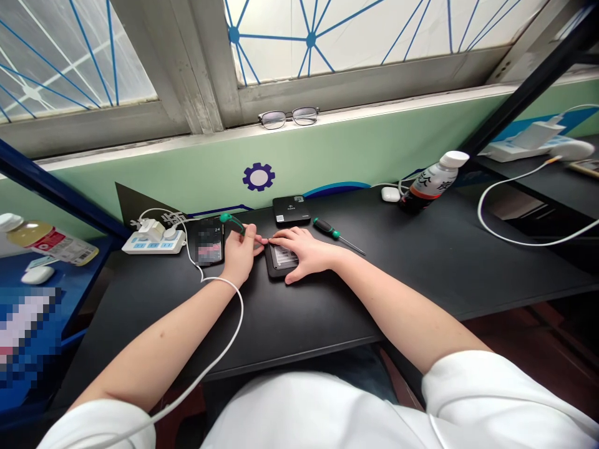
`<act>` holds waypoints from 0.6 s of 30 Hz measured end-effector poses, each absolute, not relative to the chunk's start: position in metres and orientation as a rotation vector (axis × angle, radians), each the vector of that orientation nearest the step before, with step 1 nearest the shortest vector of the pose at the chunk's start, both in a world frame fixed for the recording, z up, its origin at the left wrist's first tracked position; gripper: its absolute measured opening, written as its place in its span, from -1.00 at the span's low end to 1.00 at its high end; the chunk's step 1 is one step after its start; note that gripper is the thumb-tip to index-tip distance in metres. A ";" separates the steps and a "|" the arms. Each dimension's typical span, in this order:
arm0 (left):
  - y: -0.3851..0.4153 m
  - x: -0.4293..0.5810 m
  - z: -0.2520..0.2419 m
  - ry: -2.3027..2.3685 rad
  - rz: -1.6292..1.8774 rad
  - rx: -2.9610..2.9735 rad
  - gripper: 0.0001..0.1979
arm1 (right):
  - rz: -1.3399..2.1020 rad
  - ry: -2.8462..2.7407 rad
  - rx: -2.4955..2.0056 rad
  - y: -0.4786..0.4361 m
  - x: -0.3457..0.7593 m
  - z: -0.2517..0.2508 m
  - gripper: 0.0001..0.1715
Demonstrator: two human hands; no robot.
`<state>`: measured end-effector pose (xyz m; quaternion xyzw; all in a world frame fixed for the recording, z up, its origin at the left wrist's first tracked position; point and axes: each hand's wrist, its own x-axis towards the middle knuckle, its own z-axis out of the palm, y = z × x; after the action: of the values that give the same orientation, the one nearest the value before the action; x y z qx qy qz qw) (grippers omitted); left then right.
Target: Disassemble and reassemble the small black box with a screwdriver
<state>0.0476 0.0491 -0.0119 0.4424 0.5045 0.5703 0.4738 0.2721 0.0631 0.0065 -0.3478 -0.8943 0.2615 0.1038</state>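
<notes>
My left hand point(240, 257) is closed around a screwdriver point(233, 221) with a green handle, its handle end leaning up and left. The screwdriver's tip reaches the upper left corner of a flat black case point(276, 272), which lies on the desk with a silver labelled part showing inside. My right hand point(304, 251) grips this case, thumb at the near edge and fingers over the far side. Its fingertips meet my left fingers near the tip. Behind the case lies a flat black cover point(291, 212). A second green-and-black screwdriver point(333, 232) rests to the right.
A phone point(209, 243) and a white power strip point(154, 242) are left on the black desk point(299, 318). A white cable point(239, 312) crosses my left forearm. At the back right stand a dark drink bottle point(433, 182) and an earbud case point(390, 194). Glasses point(289, 118) sit on the sill.
</notes>
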 end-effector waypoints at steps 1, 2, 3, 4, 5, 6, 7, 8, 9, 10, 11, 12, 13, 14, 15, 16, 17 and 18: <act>0.049 0.048 -0.011 1.230 1.403 1.009 -0.36 | 0.769 -2.638 -1.020 0.063 0.272 0.006 0.29; 0.049 0.048 -0.011 1.222 1.411 0.946 -0.37 | 0.769 -2.639 -1.018 0.063 0.272 0.007 0.30; 0.048 0.048 -0.011 1.210 1.414 0.902 -0.38 | 0.769 -2.641 -1.022 0.063 0.272 0.007 0.31; 0.047 0.048 -0.012 1.197 1.420 0.875 -0.39 | 0.771 -2.643 -1.030 0.063 0.272 0.007 0.32; 0.045 0.048 -0.013 1.181 1.423 0.867 -0.40 | 0.774 -2.646 -1.039 0.063 0.272 0.007 0.33; 0.044 0.048 -0.014 1.165 1.427 0.870 -0.41 | 0.778 -2.647 -1.045 0.063 0.272 0.007 0.34; 0.043 0.048 -0.016 1.150 1.428 0.876 -0.42 | 0.783 -2.647 -1.046 0.063 0.273 0.007 0.34; 0.042 0.047 -0.017 1.136 1.429 0.876 -0.42 | 0.788 -2.645 -1.042 0.064 0.273 0.006 0.35; 0.042 0.046 -0.017 1.123 1.431 0.863 -0.42 | 0.794 -2.640 -1.034 0.065 0.275 0.005 0.35; 0.043 0.045 -0.018 1.112 1.430 0.840 -0.42 | 0.802 -2.635 -1.023 0.066 0.276 0.004 0.34; 0.044 0.044 -0.018 1.100 1.429 0.811 -0.42 | 0.810 -2.630 -1.015 0.067 0.278 0.003 0.34; 0.045 0.042 -0.018 1.088 1.429 0.781 -0.42 | 0.815 -2.627 -1.013 0.068 0.279 0.002 0.33; 0.046 0.040 -0.018 1.079 1.427 0.756 -0.42 | 0.813 -2.627 -1.016 0.069 0.281 0.002 0.32; 0.046 0.039 -0.017 1.072 1.423 0.738 -0.42 | 0.805 -2.629 -1.024 0.070 0.282 0.001 0.31; 0.046 0.038 -0.017 1.066 1.413 0.730 -0.43 | 0.793 -2.631 -1.035 0.070 0.283 0.001 0.30; 0.046 0.037 -0.017 1.062 1.399 0.730 -0.43 | 0.779 -2.634 -1.046 0.071 0.284 0.002 0.29; 0.045 0.037 -0.017 1.057 1.388 0.733 -0.44 | 0.769 -2.636 -1.056 0.071 0.284 0.003 0.29; 0.045 0.038 -0.018 1.051 1.380 0.738 -0.44 | 0.767 -2.638 -1.063 0.071 0.284 0.004 0.29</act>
<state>0.0375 0.0447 -0.0177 0.3169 0.4512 0.5923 0.5876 0.2838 0.0706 0.0038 -0.3591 -0.8913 0.2590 0.0978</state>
